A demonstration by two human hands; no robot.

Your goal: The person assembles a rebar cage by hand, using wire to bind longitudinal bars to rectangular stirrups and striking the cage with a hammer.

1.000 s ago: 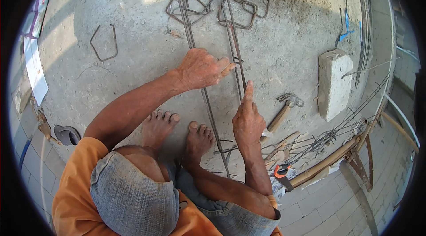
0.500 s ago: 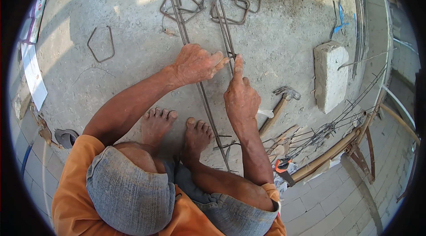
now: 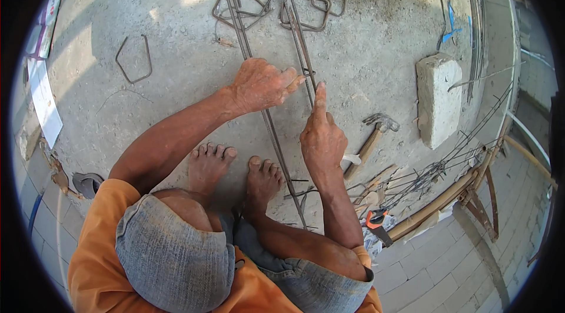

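Observation:
My left hand (image 3: pixel 262 83) is closed over the left pair of long steel rebars (image 3: pixel 238 21). Its thumb and fingertips pinch at a short bent steel end (image 3: pixel 309 73) crossing the right pair of rebars (image 3: pixel 299 30); most of what it grips is hidden. My right hand (image 3: pixel 322 139) is closed just below that crossing, index finger stretched along the bar. A white, rounded end (image 3: pixel 352 159) sticks out behind the palm, apparently the handle of a tool whose shaft the hand hides. Both rebar pairs run away from me above the concrete floor.
Bent steel stirrups (image 3: pixel 247 4) lie under the rebars ahead; one open stirrup (image 3: pixel 134 60) lies left. To the right are a claw hammer (image 3: pixel 371 143), a concrete block (image 3: pixel 438 101), loose rods (image 3: pixel 435 169) and an orange-handled saw (image 3: pixel 376 222). My bare feet (image 3: pixel 263 183) stand beside the left rebars.
My right hand has drawn slightly back toward me, the white end moving with it, so the bent steel end at the crossing shows more. My left hand stays put.

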